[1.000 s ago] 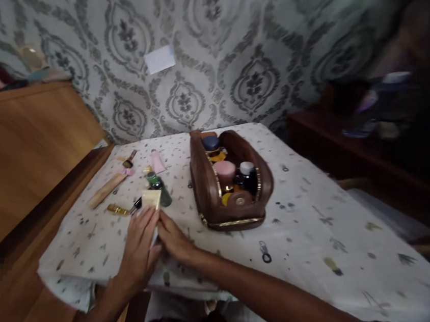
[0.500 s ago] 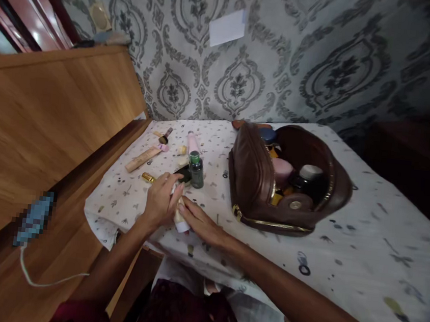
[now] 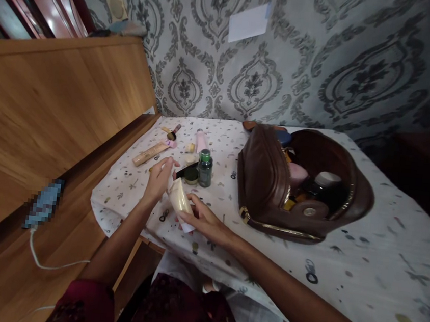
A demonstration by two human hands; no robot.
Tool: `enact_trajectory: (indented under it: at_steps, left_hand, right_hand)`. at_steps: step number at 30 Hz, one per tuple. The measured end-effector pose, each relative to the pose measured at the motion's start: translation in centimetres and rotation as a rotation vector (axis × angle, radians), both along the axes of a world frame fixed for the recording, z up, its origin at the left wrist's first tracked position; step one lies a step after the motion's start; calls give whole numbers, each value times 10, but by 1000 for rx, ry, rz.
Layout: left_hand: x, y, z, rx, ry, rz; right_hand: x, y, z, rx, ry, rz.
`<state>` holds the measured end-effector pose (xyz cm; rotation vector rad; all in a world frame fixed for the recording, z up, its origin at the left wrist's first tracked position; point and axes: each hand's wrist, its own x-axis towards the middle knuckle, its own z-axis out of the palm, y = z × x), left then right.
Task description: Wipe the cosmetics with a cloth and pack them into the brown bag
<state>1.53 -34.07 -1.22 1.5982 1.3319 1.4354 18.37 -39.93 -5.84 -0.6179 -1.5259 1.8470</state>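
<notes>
My right hand (image 3: 204,220) is closed around a cream-coloured squeeze tube (image 3: 179,197), which slants over the table's front edge. At the tube's upper left end is my left hand (image 3: 158,179), its fingers bent together beside something small and whitish. Whether that is the tube's cap I cannot tell. Just beyond the hands stand a dark bottle with a green cap (image 3: 205,170) and a low round dark jar (image 3: 191,175). A black flat item (image 3: 186,170) lies behind the left fingers, partly hidden.
A brown leather bag (image 3: 262,186) stands unzipped on the right, with several containers inside. Farther back lie a pink tube (image 3: 201,140), a beige tube (image 3: 149,154), a small yellowish jar (image 3: 190,148) and a brush (image 3: 172,135). A wooden panel (image 3: 60,98) borders the table's left side.
My left hand has drawn back to the left, off the tube's body, uncovering more of it and the round jar. My right hand still grips the tube. The view has shifted slightly.
</notes>
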Motion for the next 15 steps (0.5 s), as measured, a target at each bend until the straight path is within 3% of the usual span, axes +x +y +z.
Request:
enact_trajectory:
  at_steps: [6, 9, 12, 15]
  left_hand:
    - [13, 1, -11, -75, -715, 121]
    - [22, 0, -15, -158, -946, 175]
    - [29, -6, -19, -200, -1011, 187]
    - [36, -19, -23, -167, -892, 140]
  right_hand:
    - [-5, 1, -3, -52, 106, -90]
    - [-5, 0, -3, 3, 110, -129]
    - [-5, 0, -4, 47, 117, -147]
    - [-6, 2, -5, 43, 153, -156]
